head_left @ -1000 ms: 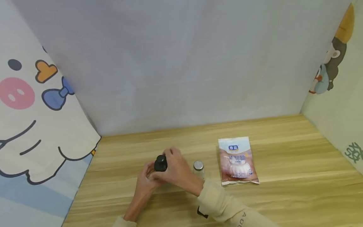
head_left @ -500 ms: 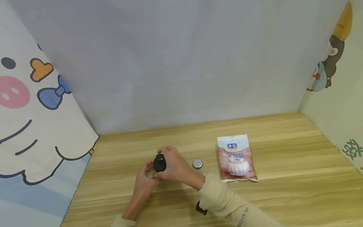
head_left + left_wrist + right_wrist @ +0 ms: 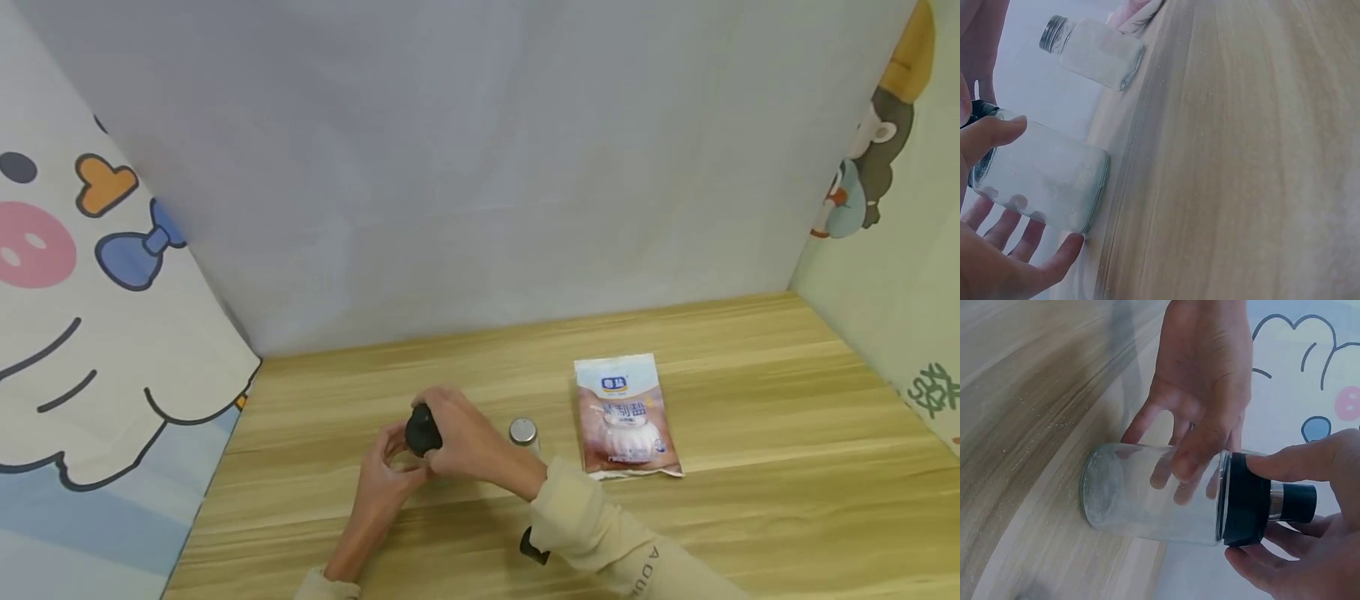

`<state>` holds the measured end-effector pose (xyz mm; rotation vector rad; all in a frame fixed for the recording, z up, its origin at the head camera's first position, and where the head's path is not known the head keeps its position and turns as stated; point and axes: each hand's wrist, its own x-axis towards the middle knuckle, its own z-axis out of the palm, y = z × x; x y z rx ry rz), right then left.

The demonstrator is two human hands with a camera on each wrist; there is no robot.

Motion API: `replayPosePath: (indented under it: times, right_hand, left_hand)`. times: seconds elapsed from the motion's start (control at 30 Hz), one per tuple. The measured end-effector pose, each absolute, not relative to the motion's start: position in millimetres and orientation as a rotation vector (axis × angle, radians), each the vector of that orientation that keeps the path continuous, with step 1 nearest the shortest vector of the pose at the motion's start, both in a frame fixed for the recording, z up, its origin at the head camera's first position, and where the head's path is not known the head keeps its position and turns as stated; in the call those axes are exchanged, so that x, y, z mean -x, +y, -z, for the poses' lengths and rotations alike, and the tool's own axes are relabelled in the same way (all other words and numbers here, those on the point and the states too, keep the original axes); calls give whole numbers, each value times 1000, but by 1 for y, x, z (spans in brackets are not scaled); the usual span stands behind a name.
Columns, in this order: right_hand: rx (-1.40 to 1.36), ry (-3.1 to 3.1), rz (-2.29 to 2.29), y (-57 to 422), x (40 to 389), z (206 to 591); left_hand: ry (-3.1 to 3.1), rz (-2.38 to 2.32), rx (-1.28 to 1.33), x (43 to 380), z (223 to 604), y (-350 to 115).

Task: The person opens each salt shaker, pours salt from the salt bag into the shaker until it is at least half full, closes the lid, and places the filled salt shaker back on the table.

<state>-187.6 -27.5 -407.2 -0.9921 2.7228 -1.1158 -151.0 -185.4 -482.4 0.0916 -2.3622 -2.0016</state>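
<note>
A clear glass jar point(image 3: 1147, 494) with a cloudy white coating inside stands on the wooden table. My left hand point(image 3: 382, 483) wraps round its body, thumb on one side and fingers spread along the other. On top is a black lid point(image 3: 1246, 500) with a narrower silver-and-black knob. My right hand point(image 3: 467, 437) grips this lid by its edge, thumb opposite the fingers. From the head view the hands hide most of the glass. Close beside my right wrist stands a smaller glass shaker point(image 3: 522, 431) with a perforated silver cap; its glass body point(image 3: 1100, 53) shows in the left wrist view.
A brown and white salt packet point(image 3: 628, 421) with Chinese print lies flat right of the shaker. Fine white grains point(image 3: 1041, 415) are scattered on the tabletop. A grey backdrop point(image 3: 480, 183) closes off the back, and cartoon-printed panels stand at both sides.
My right hand has turned slightly round the black lid, its fingers now covering more of the knob. My left hand keeps its hold on the jar. The head view has shifted a little.
</note>
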Motion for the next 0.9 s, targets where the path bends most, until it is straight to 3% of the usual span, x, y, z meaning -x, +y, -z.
replayPosePath:
  times: [0.37,0.63,0.9]
  right_hand:
    - [898,3072,993,-37,179,414]
    - [1060,2913,980,-31,183,410]
    - [987,3032,914,-36,179,412]
  left_hand:
    - [-2344,1974,-126,150,480,-184]
    - [-2363,1972,-90,151,479,-183]
    - [-2418,1906,-104,151,481,-185]
